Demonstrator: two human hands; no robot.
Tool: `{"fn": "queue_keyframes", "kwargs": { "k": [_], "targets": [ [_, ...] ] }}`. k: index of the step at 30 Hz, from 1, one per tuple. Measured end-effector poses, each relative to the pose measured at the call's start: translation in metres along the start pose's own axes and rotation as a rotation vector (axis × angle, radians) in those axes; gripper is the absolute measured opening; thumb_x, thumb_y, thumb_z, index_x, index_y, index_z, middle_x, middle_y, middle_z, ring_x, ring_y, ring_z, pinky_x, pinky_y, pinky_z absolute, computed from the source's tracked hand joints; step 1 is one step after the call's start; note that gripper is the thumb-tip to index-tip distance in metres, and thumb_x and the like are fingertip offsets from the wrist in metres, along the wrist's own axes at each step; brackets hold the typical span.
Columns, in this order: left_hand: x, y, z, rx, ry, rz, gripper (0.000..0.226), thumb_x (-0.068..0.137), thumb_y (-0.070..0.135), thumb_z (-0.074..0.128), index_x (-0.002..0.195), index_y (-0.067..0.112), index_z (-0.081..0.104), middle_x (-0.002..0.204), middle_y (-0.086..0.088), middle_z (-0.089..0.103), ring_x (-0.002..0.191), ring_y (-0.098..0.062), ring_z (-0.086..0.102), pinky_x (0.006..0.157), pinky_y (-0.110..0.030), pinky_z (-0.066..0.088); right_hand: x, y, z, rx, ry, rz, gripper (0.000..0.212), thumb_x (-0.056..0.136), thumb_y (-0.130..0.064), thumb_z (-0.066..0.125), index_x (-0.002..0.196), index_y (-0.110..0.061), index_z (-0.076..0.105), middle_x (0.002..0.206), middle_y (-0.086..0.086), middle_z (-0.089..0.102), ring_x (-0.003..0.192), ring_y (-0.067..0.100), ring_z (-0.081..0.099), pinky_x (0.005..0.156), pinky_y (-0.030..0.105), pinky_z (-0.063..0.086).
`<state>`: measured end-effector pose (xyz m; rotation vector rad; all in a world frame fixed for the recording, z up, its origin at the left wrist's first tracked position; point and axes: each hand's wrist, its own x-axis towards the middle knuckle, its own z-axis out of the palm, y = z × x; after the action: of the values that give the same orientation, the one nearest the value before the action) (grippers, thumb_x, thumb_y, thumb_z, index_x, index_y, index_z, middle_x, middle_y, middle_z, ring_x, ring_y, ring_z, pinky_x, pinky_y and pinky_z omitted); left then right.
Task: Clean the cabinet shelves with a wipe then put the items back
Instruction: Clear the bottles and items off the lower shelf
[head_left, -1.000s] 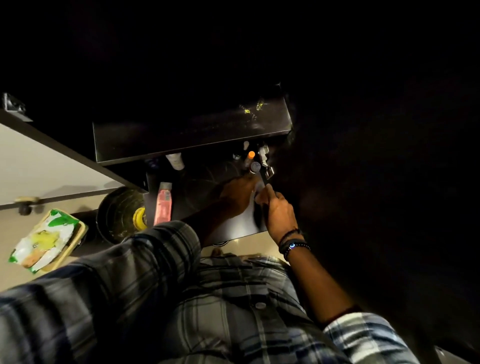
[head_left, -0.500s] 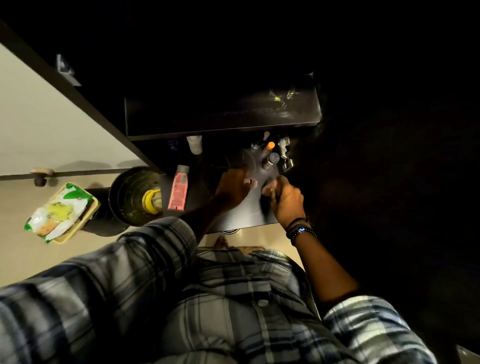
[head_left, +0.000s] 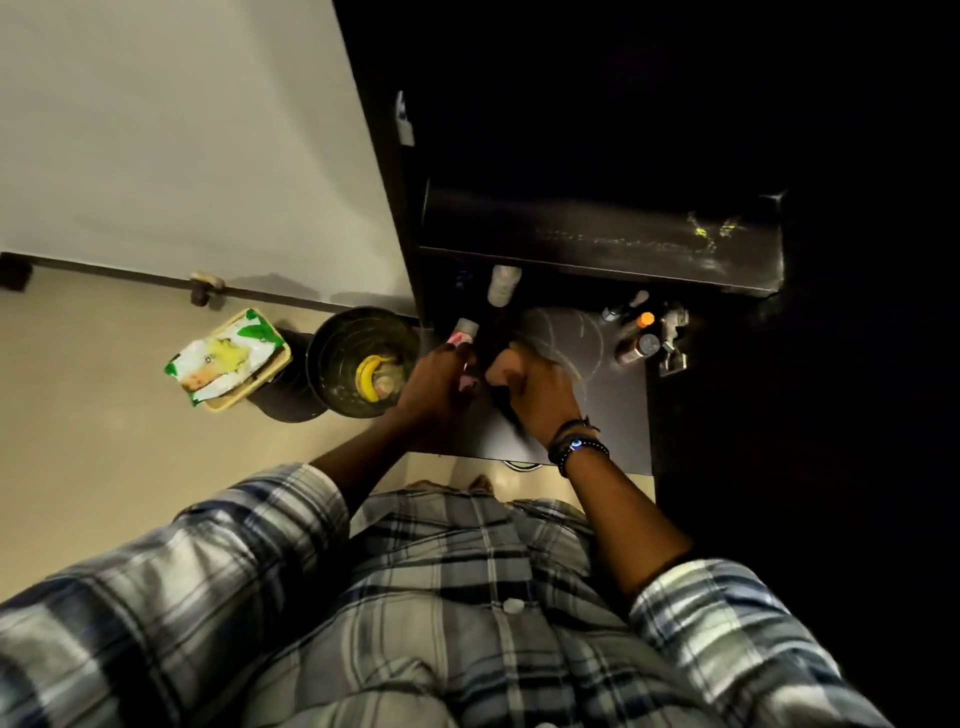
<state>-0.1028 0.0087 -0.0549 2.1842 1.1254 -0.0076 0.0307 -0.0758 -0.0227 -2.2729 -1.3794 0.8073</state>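
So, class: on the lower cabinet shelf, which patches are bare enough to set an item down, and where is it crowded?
Free: the lower shelf between the right hand and the small bottles, down to its front edge. Crowded: far right corner, and around the pink tube.

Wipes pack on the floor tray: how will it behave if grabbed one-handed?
The wipes pack looks like creased soft film overhanging its tray, so it probably flexes and sags rather than staying stiff. The glossy wrap may be somewhat slippery. It lies flat, so rolling seems unlikely.
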Motion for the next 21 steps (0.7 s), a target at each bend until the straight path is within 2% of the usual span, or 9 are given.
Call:
{"fn": "queue_keyframes", "kwargs": {
  "k": [3, 7, 13, 15, 18, 21],
  "targets": [
    [-0.002, -0.007, 0.0, 0.031, -0.027, -0.001, 0.034, 0.084, 0.02, 0.066, 0.112, 0.005, 0.056, 0.11, -0.02, 0.063, 0.094, -0.038, 0.061, 0.071, -0.036, 0.044, 0.009, -0.008, 0.012, -0.095, -0.053, -0.065, 0.015, 0.089, -0.004, 0.053, 0.103, -0.001, 0.057, 0.096, 0.022, 0.067, 0.089, 0.04, 0.063, 0.07, 0.03, 0.04],
    [-0.003, -0.014, 0.004, 0.029, -0.052, -0.018, 0.034, 0.086, 0.021, 0.064, 0.114, 0.006, 0.055, 0.113, -0.02, 0.061, 0.096, -0.038, 0.06, 0.075, -0.038, 0.045, 0.016, -0.008, 0.022, -0.207, -0.071, -0.142, 0.01, 0.087, -0.006, 0.055, 0.097, -0.006, 0.053, 0.09, 0.018, 0.065, 0.084, 0.039, 0.063, 0.065, 0.03, 0.037],
    [-0.001, -0.015, 0.009, -0.011, -0.02, 0.013, 0.027, 0.087, 0.018, 0.062, 0.11, 0.004, 0.058, 0.113, -0.02, 0.06, 0.095, -0.038, 0.059, 0.075, -0.038, 0.045, 0.017, -0.003, 0.017, -0.188, -0.066, -0.179, 0.016, 0.091, -0.008, 0.052, 0.106, -0.002, 0.055, 0.099, 0.023, 0.065, 0.091, 0.042, 0.061, 0.072, 0.035, 0.046],
    [0.001, -0.015, 0.01, -0.03, -0.006, 0.034, 0.025, 0.086, 0.017, 0.062, 0.107, 0.003, 0.059, 0.11, -0.021, 0.06, 0.092, -0.039, 0.059, 0.072, -0.039, 0.045, 0.018, 0.003, 0.018, -0.115, -0.089, -0.134, 0.022, 0.096, -0.016, 0.047, 0.112, -0.004, 0.054, 0.103, 0.023, 0.064, 0.093, 0.043, 0.059, 0.077, 0.04, 0.046],
    [0.002, -0.015, 0.011, -0.03, 0.003, 0.03, 0.024, 0.086, 0.016, 0.063, 0.106, 0.004, 0.06, 0.108, -0.021, 0.061, 0.091, -0.039, 0.06, 0.072, -0.04, 0.045, 0.02, 0.012, 0.022, -0.01, -0.095, -0.058, 0.032, 0.1, -0.033, 0.039, 0.117, -0.009, 0.053, 0.106, 0.019, 0.065, 0.096, 0.038, 0.06, 0.077, 0.034, 0.043],
    [0.001, -0.015, 0.013, -0.032, -0.014, 0.016, 0.025, 0.085, 0.017, 0.064, 0.106, 0.003, 0.059, 0.106, -0.021, 0.061, 0.089, -0.039, 0.06, 0.071, -0.039, 0.044, 0.019, 0.016, 0.024, 0.034, -0.115, -0.032, 0.038, 0.1, -0.036, 0.039, 0.126, -0.01, 0.05, 0.116, 0.019, 0.062, 0.104, 0.036, 0.059, 0.085, 0.036, 0.045]
  ]
}}
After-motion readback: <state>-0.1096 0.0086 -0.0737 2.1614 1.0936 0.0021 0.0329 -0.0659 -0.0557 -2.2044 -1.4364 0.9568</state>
